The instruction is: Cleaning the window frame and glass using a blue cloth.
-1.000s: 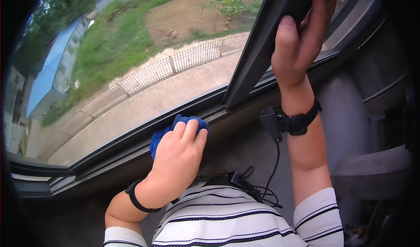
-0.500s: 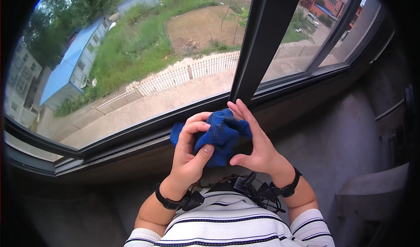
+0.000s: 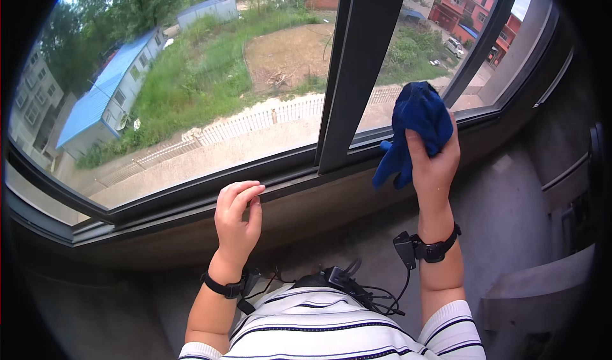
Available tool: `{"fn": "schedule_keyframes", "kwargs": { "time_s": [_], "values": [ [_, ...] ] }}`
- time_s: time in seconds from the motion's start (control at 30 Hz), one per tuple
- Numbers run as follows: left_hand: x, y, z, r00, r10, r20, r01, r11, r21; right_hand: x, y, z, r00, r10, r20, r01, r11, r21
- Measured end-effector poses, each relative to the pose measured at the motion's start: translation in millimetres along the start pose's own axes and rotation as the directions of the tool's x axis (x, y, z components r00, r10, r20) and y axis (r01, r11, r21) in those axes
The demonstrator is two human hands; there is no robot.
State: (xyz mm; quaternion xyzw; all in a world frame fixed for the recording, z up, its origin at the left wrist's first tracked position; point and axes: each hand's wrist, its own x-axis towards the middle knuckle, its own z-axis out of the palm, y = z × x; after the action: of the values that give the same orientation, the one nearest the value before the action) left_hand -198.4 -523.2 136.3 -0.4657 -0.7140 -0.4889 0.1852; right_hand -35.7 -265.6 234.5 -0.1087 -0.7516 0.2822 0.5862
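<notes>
A bunched blue cloth is gripped in my right hand, raised before the lower part of the right window pane. The thumb presses on the cloth's near side, and a loose corner droops to the left. My left hand holds nothing. Its fingers are bent, with a gap between thumb and fingers, and it hovers just in front of the window sill. The large left window pane lies beyond it.
A dark upright frame bar parts the left and right panes. Black cables hang at my waist, and one runs to the band on my right wrist. A grey ledge stands at the lower right.
The cloth was between both hands at the middle. My left hand has let go and drawn back left, while my right hand has carried the cloth up and right.
</notes>
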Motion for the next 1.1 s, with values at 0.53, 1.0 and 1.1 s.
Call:
{"fn": "schedule_keyframes", "kwargs": {
  "time_s": [0.53,1.0,1.1],
  "values": [
    [-41.4,-81.6,-2.9,0.999,0.013,-0.05,0.014,0.856,0.517,51.4,6.7,82.1,0.672,-0.739,0.053,0.717,0.632,-0.294],
    [-42.8,-88.4,-0.7,0.994,0.103,-0.022,-0.071,0.813,0.578,-102.6,80.5,58.9,0.663,-0.358,0.658,0.552,0.827,-0.107],
    [-41.4,-87.5,-0.5,0.993,0.114,-0.024,-0.079,0.808,0.583,-90.1,69.7,27.8,0.681,-0.246,0.689,0.481,0.86,-0.168]
  ]
}}
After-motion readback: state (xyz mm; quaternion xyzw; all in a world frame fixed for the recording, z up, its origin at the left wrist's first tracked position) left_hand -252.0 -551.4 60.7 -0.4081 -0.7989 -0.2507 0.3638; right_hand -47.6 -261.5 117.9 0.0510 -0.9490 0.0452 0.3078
